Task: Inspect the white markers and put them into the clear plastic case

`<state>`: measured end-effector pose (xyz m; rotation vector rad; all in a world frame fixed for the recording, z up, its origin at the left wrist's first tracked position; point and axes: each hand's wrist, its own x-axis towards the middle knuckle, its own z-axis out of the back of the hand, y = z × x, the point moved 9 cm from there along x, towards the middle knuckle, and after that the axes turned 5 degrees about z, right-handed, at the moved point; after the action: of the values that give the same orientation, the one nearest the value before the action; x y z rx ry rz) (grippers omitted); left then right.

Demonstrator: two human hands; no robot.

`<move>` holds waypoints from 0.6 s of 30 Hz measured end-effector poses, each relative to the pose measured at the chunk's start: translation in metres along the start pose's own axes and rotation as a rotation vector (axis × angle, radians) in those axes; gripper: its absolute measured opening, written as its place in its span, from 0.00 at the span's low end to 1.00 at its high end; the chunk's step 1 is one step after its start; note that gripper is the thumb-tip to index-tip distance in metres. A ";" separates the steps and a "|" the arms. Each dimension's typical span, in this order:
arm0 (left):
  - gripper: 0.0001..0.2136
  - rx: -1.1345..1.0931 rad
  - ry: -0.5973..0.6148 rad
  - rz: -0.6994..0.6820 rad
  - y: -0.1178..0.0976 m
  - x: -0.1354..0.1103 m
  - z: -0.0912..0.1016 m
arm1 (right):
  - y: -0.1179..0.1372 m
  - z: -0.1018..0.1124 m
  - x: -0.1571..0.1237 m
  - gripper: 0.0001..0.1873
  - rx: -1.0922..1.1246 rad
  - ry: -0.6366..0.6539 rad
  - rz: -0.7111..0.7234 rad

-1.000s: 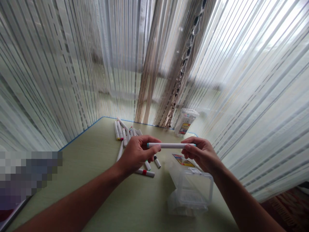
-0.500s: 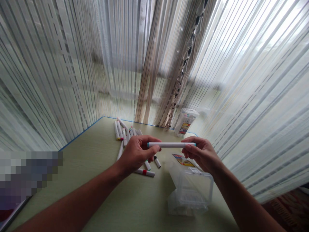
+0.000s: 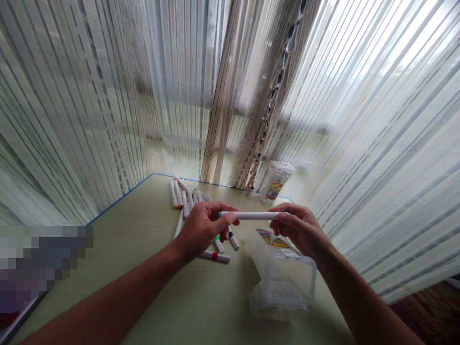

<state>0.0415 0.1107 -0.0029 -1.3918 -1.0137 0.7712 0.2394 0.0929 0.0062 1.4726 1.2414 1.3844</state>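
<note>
Between my hands, a white marker pen [image 3: 253, 216] with turquoise ends is held level above the table. My left hand [image 3: 203, 225] pinches its left end between thumb and fingers. At the other end, my right hand [image 3: 300, 224] has thumb and fingers closed on the capped part and covers most of the turquoise tip. Below and behind my left hand lie several loose white markers [image 3: 174, 194] in a pile, partly hidden by it. One marker with a red band [image 3: 219, 257] lies nearest to me. Under my right hand an open clear plastic case [image 3: 287, 282] rests on its side.
A second clear case [image 3: 276, 183] with a yellow label stands upright at the back right of the pale green table [image 3: 118, 239]. String curtains [image 3: 172, 96] hang close behind the table. A blurred-out object [image 3: 32, 273] is at the left edge.
Both hands stay almost in place on the marker. My right fingers have shifted slightly and now cover more of its turquoise right tip.
</note>
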 end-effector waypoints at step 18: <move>0.13 0.041 0.001 0.012 0.001 0.000 -0.001 | 0.000 0.002 0.001 0.12 -0.041 0.001 0.016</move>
<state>0.0424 0.1106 -0.0035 -1.3639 -0.9845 0.7954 0.2415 0.0940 0.0061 1.4566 1.1975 1.4128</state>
